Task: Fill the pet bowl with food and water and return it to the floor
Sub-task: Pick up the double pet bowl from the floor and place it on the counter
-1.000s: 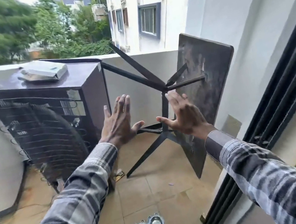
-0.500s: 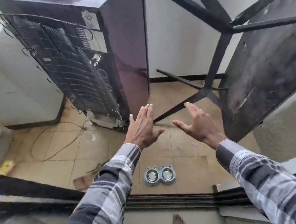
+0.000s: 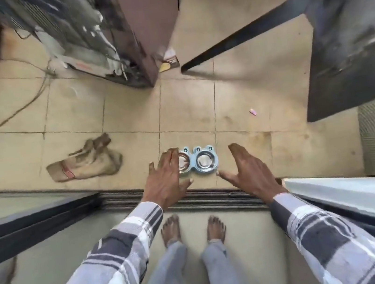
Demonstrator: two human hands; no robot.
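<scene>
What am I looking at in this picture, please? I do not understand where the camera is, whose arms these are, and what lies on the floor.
The camera sits on a person's head and looks down, so the arms in checked sleeves are that person's own. The left hand and the right hand are both open and hold nothing; they reach down toward a blue double pet bowl on the tiled floor. Its two metal cups look empty, though the left hand hides part of one. Bare feet stand behind a door track. A crumpled cloth lies left of the bowl.
</scene>
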